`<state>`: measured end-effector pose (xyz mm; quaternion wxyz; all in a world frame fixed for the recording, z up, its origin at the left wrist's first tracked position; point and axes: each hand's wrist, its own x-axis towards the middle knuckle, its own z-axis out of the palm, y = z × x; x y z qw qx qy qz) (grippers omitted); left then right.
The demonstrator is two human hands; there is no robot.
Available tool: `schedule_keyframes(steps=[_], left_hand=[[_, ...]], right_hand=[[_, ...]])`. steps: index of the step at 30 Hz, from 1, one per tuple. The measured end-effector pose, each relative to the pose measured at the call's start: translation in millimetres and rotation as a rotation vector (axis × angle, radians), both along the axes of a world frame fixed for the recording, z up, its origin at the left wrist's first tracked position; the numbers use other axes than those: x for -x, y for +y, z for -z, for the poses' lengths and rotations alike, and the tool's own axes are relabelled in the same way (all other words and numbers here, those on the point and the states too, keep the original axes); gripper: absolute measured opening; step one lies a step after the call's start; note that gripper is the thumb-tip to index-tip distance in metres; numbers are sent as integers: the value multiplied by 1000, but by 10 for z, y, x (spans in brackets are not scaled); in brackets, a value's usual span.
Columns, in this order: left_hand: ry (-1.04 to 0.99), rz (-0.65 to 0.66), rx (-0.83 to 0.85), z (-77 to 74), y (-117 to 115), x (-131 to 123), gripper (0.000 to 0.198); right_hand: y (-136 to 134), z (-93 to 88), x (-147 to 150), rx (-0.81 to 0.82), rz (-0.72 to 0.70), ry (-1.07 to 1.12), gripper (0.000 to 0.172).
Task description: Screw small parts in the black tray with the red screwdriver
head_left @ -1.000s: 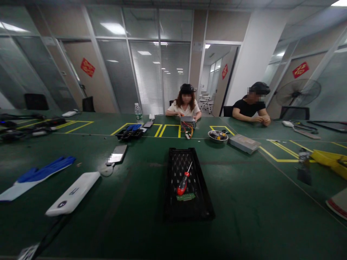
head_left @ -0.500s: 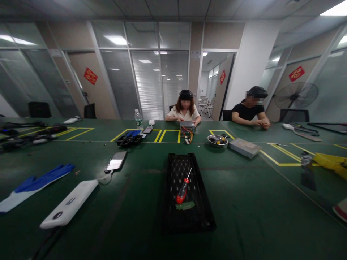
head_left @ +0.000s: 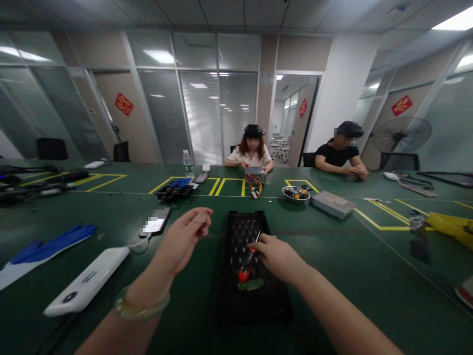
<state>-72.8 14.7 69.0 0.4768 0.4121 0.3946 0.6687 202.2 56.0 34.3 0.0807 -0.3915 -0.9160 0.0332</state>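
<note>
The left hand point(head_left: 183, 240) and right hand point(head_left: 277, 258) are bare, as are both forearms, and the left wrist wears a smooth, pale green bangle point(head_left: 142, 304), perhaps jade, though the view is too soft to be sure.

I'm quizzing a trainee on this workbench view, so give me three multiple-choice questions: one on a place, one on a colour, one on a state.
1. Where is the red screwdriver?
A. In the black tray
B. In the steel bowl
C. On the phone

2. What colour is the glove?
A. Yellow
B. Red
C. Blue and white

3. What is the left hand doing?
A. Gripping the phone
B. Raised, nothing visible in it
C. Lying flat on the tray

1: A, it lies inside the tray, just below the right hand.
2: C, both colours show on it.
3: B, its fingertips meet with nothing showing between them.
</note>
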Motion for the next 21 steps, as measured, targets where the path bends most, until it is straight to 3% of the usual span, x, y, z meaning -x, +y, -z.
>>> schedule_keyframes(steps=[2,5,9,14,17,19,21], left_hand=[[-46,107,56,168,197,-105,33],[-55,154,99,411,422,-209,39],[-1,155,112,635,491,-200,36],[232,187,120,700,362,-175,28],[404,200,85,681,277,-235,21],[627,189,13,688,241,-290,19],[845,153,-56,719,227,-335,18]], right_hand=[[89,122,79,-3,-57,-56,46],[147,209,153,-15,-110,-113,44],[162,230,203,-18,-112,-125,37],[64,155,164,0,-54,-57,41],[-79,46,94,35,-33,-12,23],[-175,-18,63,119,-66,-8,11],[-243,-43,60,195,-84,-17,11]])
